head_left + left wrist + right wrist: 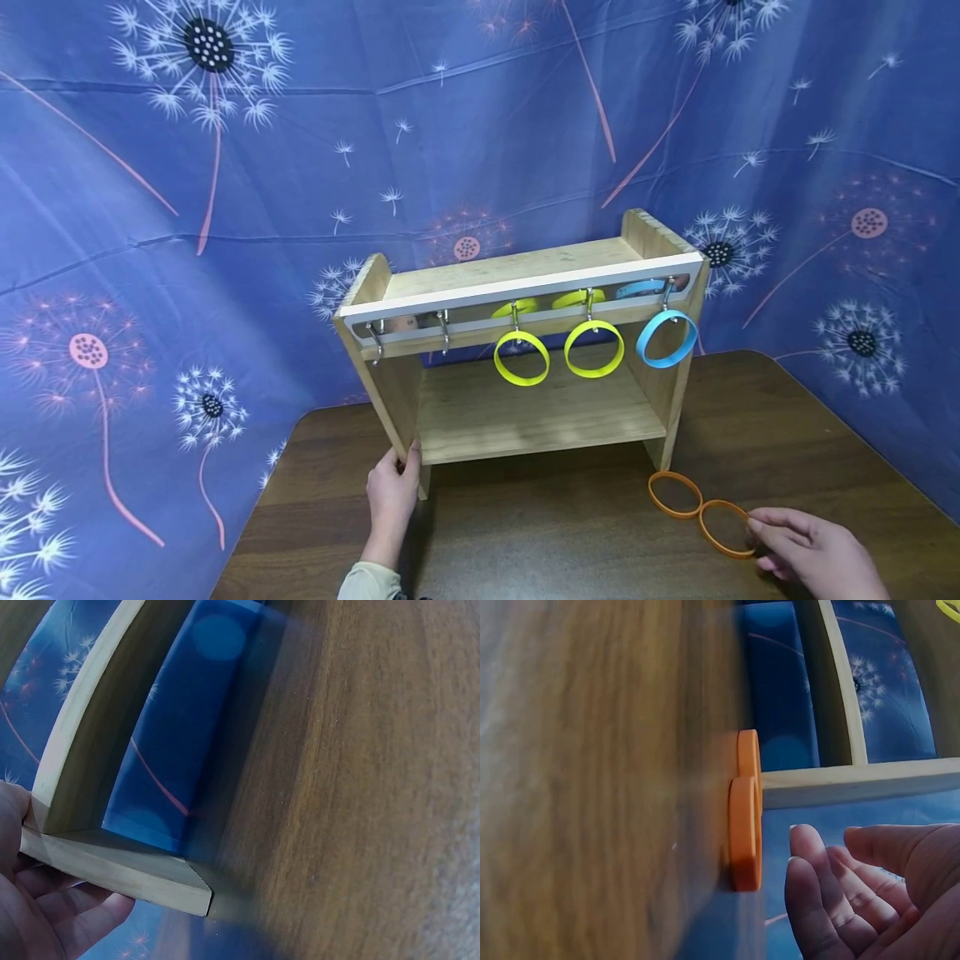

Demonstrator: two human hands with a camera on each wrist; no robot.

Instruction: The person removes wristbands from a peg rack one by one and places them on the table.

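My left hand (393, 492) grips the left side panel of a small wooden shelf (540, 429), thumb in front and fingers around the edge; in the left wrist view those fingers (97, 919) curl under the panel. On the right, two orange wristbands lie side by side on the table: a farther one (663, 507) and a nearer one (715, 543). My right hand (817, 550) is beside the nearer band, overlapping its edge in the head view. Seen from the right wrist, thumb and loosely bent fingers (804, 844) stand apart, with a gap to the bands.
Along the shelf's front rail (480, 304), metal hooks carry two yellow wristbands, one left (522, 383) and one right (595, 374), plus a blue wristband (663, 364). Two bare hooks are at the rail's left end. A blue dandelion-print cloth (480, 125) hangs behind the brown table (540, 533).
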